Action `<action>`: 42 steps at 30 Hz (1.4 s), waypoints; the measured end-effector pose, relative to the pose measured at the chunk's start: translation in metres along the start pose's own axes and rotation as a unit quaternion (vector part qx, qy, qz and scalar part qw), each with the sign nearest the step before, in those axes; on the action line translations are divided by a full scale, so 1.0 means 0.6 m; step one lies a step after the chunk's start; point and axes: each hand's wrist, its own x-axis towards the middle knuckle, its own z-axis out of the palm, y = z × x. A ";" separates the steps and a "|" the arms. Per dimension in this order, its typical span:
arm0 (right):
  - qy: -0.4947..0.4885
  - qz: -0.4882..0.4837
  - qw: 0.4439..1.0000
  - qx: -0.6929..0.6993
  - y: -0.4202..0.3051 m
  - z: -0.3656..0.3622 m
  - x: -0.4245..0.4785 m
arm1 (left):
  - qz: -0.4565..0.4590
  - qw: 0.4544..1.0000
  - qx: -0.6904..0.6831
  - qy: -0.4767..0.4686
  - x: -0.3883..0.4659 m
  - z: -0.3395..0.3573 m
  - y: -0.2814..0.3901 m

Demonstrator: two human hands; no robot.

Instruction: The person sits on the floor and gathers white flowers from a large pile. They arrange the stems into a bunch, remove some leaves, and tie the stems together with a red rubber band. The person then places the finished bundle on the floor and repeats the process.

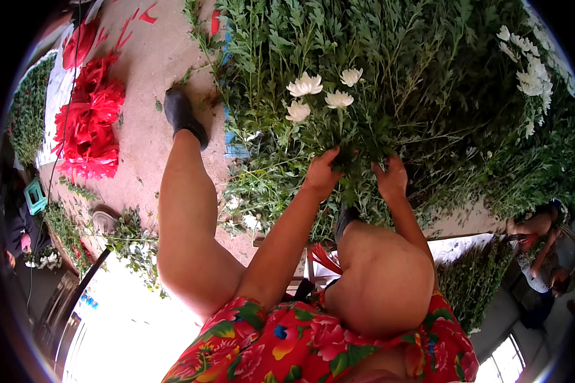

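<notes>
Several white chrysanthemums (339, 99) with leafy green stems stand out in front of me, above a thick bed of foliage. My left hand (322, 174) is closed around their lower stems, its fingertips partly covered by leaves. Just to the right, my right hand (391, 177) reaches into the same leaves, thumb and fingers bent. Foliage hides its fingertips, so whether it grips a stem is unclear. A broad heap of cut chrysanthemum stems (412, 62) spreads under and beyond both hands.
Red plastic ribbon tufts (88, 124) lie on the concrete floor (141, 62) at left. White blooms (534, 76) edge the heap at right. A dark cable (66, 115) crosses the left side. Another person (539, 258) sits at far right. A turquoise stool (36, 196) stands far left.
</notes>
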 end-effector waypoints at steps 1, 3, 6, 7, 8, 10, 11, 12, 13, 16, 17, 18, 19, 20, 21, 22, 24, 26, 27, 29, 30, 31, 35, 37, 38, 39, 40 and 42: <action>-0.008 0.016 0.998 0.053 0.009 0.014 0.002 | -0.097 0.976 -0.196 0.006 0.012 -0.010 -0.013; -0.027 0.053 0.986 0.157 0.013 0.026 0.004 | -0.183 0.920 -0.339 0.078 0.025 -0.016 -0.019; 0.082 0.009 0.977 0.198 -0.014 0.002 -0.007 | -0.162 0.943 -0.259 0.133 0.021 -0.018 -0.012; 0.103 0.006 0.970 0.220 -0.024 -0.010 -0.011 | -0.150 0.942 -0.271 0.130 0.023 -0.022 -0.023; 0.119 0.004 0.966 0.228 -0.029 -0.017 -0.014 | -0.137 0.941 -0.282 0.127 0.024 -0.026 -0.034; 0.125 0.026 0.958 0.257 -0.033 -0.030 -0.024 | -0.135 0.939 -0.294 0.117 0.021 -0.022 -0.015; 0.127 0.036 0.953 0.271 -0.035 -0.035 -0.028 | -0.134 0.938 -0.300 0.112 0.020 -0.019 -0.005; 0.123 0.034 0.953 0.276 -0.041 -0.041 -0.029 | -0.128 0.933 -0.320 0.102 0.019 -0.019 -0.001; 0.120 0.033 0.952 0.281 -0.047 -0.046 -0.029 | -0.122 0.928 -0.339 0.092 0.018 -0.019 0.003; 0.106 0.055 0.950 0.290 -0.053 -0.055 -0.027 | -0.114 0.921 -0.361 0.093 0.021 -0.015 0.014; 0.101 0.067 0.949 0.292 -0.053 -0.058 -0.025 | -0.114 0.920 -0.362 0.098 0.023 -0.013 0.018; 0.101 0.081 0.939 0.318 -0.065 -0.069 -0.017 | -0.105 0.926 -0.352 0.087 0.026 -0.015 0.018; 0.101 0.098 0.929 0.343 -0.084 -0.087 -0.005 | -0.100 0.931 -0.343 0.074 0.028 -0.016 0.014; 0.101 0.115 0.917 0.368 -0.096 -0.093 0.005 | -0.094 0.936 -0.333 0.062 0.027 -0.015 0.009; 0.067 0.091 0.895 0.432 -0.104 -0.086 0.012 | -0.111 0.940 -0.315 0.068 0.027 -0.007 0.006; 0.032 0.065 0.866 0.495 -0.120 -0.072 0.021 | -0.127 0.944 -0.296 0.076 0.026 -0.002 0.002; -0.018 0.002 0.799 0.601 -0.151 -0.067 0.043 | -0.173 0.949 -0.249 0.084 0.026 0.014 0.000; -0.017 -0.056 0.765 0.641 -0.201 -0.097 0.071 | -0.227 0.949 -0.189 0.109 0.015 0.010 0.004; 0.013 -0.076 0.775 0.628 -0.216 -0.117 0.082 | -0.217 0.943 -0.224 0.118 0.017 0.007 0.001; 0.138 -0.063 0.848 0.508 -0.218 -0.158 0.097 | -0.194 0.927 -0.292 0.134 0.029 0.002 -0.007; 0.180 -0.042 0.866 0.465 -0.218 -0.175 0.102 | -0.165 0.933 -0.293 0.126 0.023 -0.006 0.013; 0.190 -0.002 0.867 0.461 -0.224 -0.199 0.098 | -0.160 0.936 -0.296 0.106 0.024 -0.015 0.011; 0.193 -0.003 0.761 0.619 -0.192 -0.212 0.116 | -0.180 0.945 -0.271 0.029 0.026 -0.010 -0.005; 0.188 -0.031 0.755 0.628 -0.190 -0.215 0.121 | -0.203 0.952 -0.230 -0.005 0.023 0.008 0.003; 0.187 -0.043 0.748 0.636 -0.192 -0.218 0.124 | -0.180 0.952 -0.248 -0.021 0.017 0.023 0.006; 0.186 -0.057 0.741 0.643 -0.203 -0.227 0.127 | -0.196 0.965 -0.176 0.000 0.013 0.037 0.004; 0.201 -0.066 0.733 0.646 -0.215 -0.233 0.133 | -0.210 0.972 -0.101 0.025 0.012 0.048 -0.004; 0.238 -0.069 0.748 0.616 -0.230 -0.272 0.137 | -0.140 0.988 -0.061 0.022 0.010 0.056 -0.034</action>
